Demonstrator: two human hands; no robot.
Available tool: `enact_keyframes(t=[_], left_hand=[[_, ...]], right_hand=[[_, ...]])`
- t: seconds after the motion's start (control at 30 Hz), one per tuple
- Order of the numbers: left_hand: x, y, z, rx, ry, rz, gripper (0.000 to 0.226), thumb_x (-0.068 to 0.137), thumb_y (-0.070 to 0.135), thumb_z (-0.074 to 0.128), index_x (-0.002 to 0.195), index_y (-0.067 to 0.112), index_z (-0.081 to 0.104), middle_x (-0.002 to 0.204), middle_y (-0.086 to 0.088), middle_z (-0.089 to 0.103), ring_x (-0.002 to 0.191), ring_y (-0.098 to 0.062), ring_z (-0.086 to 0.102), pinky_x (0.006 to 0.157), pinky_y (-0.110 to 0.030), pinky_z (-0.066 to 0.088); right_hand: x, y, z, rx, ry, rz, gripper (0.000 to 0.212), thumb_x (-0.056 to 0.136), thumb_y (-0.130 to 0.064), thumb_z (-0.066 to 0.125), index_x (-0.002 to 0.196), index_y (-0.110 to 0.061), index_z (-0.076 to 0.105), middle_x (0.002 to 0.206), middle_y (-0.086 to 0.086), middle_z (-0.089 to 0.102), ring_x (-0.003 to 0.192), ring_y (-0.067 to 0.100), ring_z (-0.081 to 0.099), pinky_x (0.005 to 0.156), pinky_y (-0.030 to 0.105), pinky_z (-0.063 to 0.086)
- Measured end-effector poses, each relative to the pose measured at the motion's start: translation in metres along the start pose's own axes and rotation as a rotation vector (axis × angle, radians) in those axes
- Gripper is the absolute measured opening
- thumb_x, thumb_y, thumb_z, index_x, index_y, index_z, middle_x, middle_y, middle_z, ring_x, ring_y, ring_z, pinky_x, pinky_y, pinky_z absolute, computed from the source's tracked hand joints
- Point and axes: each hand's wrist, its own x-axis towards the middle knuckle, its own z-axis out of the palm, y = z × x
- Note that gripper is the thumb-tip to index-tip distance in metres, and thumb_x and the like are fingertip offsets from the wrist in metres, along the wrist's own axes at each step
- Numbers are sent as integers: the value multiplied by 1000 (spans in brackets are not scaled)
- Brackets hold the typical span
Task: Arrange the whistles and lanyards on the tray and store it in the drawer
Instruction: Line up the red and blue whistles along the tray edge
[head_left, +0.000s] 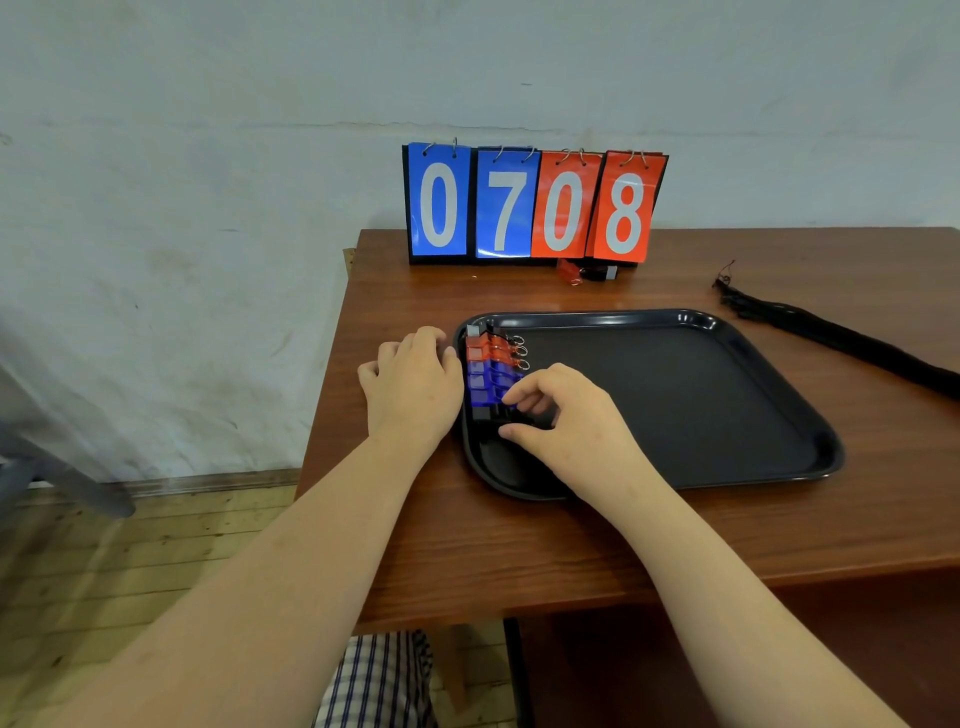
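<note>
Seemingly, right hand (566, 415) on tray's (727, 415) whistles (485, 371).

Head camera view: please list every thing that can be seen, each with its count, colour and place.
Tray: one, black, on the table, right of centre.
Whistles on tray: one row; red, blue and black; along the tray's left edge; exact count unclear.
Loose whistles: two, red and black, in front of the scoreboard.
Lanyards: one bundle, black, on the table right of the tray.
Scoreboard: one, blue and red, reads 0708, at the table's back.
Table: one, brown wood.
Hands: left hand resting at the tray's left rim; right hand over the row, fingers on the black whistles.
</note>
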Motion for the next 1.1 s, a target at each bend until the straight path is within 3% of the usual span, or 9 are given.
enact_keyframes(t=[0.63, 1.1], left_hand=[[1, 0, 0, 14, 3, -3, 31, 102, 34, 39, 129, 26, 53, 125, 2, 61, 127, -19, 45, 106, -42, 27], [2, -4, 2, 13, -10, 23, 30, 103, 35, 37, 125, 31, 57, 124, 6, 60, 125, -17, 44, 104, -42, 28]], right_hand=[[-1, 1, -2, 58, 38, -7, 24, 79, -25, 81, 99, -27, 68, 95, -14, 59, 87, 0, 57, 72, 6, 42], [20, 4, -17, 234, 130, 90, 4, 89, -23, 70, 92, -26, 71, 86, -12, 69, 80, -3, 62, 67, 6, 45]])
